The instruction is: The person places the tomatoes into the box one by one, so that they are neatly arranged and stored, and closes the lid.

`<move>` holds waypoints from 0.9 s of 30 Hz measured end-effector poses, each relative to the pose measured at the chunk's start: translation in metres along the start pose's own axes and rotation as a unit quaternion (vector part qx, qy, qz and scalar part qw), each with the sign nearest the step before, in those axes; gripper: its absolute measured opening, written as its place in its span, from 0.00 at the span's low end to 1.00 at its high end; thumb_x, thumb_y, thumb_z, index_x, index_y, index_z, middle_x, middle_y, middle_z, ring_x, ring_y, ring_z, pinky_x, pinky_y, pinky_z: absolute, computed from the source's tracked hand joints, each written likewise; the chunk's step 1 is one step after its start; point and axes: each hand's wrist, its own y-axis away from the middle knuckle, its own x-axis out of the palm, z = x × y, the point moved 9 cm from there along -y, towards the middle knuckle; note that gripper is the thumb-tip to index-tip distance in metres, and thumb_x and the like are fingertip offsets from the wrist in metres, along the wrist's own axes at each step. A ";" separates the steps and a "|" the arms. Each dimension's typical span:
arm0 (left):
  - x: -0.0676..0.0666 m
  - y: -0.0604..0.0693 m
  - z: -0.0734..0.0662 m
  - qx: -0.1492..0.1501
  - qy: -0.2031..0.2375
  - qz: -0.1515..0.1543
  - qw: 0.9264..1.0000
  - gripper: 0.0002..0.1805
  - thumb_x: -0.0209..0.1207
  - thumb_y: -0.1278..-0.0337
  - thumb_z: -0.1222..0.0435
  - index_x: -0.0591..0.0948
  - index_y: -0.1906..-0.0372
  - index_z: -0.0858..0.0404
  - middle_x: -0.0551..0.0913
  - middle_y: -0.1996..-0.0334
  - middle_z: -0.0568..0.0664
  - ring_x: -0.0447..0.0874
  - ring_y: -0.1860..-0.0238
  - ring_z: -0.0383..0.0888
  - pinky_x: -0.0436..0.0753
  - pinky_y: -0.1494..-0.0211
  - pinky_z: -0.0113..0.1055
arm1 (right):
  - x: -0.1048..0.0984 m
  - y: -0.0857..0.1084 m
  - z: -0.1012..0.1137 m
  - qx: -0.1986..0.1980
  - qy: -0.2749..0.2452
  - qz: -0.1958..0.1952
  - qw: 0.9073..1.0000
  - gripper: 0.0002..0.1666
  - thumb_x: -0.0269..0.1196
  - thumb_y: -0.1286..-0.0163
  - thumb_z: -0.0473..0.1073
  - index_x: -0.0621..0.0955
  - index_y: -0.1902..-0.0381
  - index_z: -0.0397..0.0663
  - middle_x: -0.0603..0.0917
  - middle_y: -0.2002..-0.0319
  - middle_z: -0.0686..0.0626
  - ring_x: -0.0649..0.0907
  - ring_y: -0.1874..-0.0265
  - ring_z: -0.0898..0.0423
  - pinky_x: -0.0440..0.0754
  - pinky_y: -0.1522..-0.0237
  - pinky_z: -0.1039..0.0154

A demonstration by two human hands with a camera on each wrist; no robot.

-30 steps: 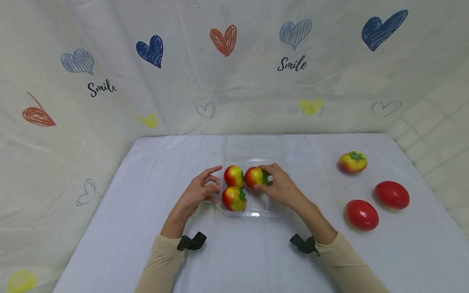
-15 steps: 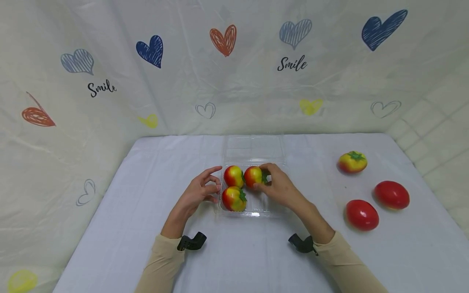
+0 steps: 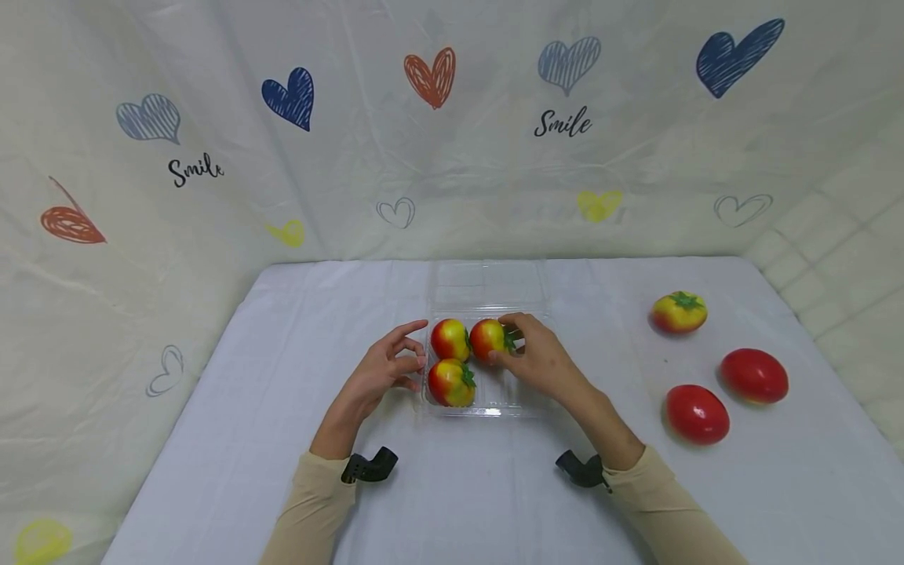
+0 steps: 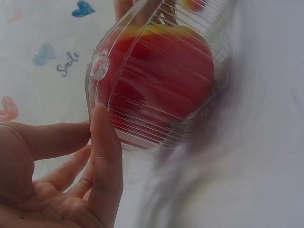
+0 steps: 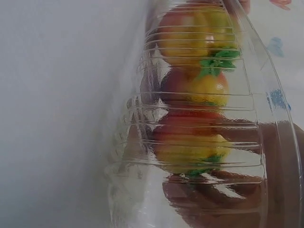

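Observation:
A clear plastic clamshell box (image 3: pixel 523 399) lies open at mid-table, its lid (image 3: pixel 487 284) folded back toward the wall. My right hand (image 3: pixel 540 357) grips a red-yellow toy persimmon (image 3: pixel 487 339) by its leafy side, in the box's back row. Two more, a back-left persimmon (image 3: pixel 449 339) and a front-left persimmon (image 3: pixel 450 384), sit along the left wall inside. My left hand (image 3: pixel 381 367) is at the box's left side; in the left wrist view its thumb and a finger (image 4: pixel 105 156) pinch the rim. Through ribbed plastic, the right wrist view shows the fruit (image 5: pixel 190 145) blurred.
To the right on the white cloth (image 3: pixel 565 518) lie a yellow-red persimmon (image 3: pixel 678 312) with its leaves up and two red ones, a farther red persimmon (image 3: pixel 754 376) and a nearer red persimmon (image 3: pixel 697 414). A cloth wall with printed hearts stands behind.
The right hand and the persimmon in its fingers have shifted very slightly to the left. The left hand, the box and the other fruit look unchanged.

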 end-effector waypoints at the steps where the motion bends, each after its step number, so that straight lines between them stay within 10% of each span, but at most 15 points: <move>1: 0.000 0.000 0.000 0.000 0.000 0.000 1.000 0.37 0.63 0.33 0.68 0.67 0.22 0.51 0.76 0.55 0.50 0.80 0.61 0.45 0.90 0.64 0.32 | 0.000 0.000 0.000 0.000 0.001 0.000 1.000 0.36 0.71 0.32 0.44 0.73 0.30 0.39 0.79 0.36 0.38 0.82 0.41 0.44 0.87 0.40 0.47; 27: 0.001 0.001 -0.001 0.014 0.012 0.009 1.000 0.36 0.61 0.32 0.69 0.67 0.21 0.53 0.76 0.56 0.49 0.78 0.61 0.44 0.89 0.65 0.33 | -0.022 0.009 0.003 -0.045 -0.001 -0.024 0.999 0.37 0.72 0.31 0.44 0.73 0.30 0.36 0.79 0.35 0.36 0.80 0.38 0.39 0.84 0.38 0.42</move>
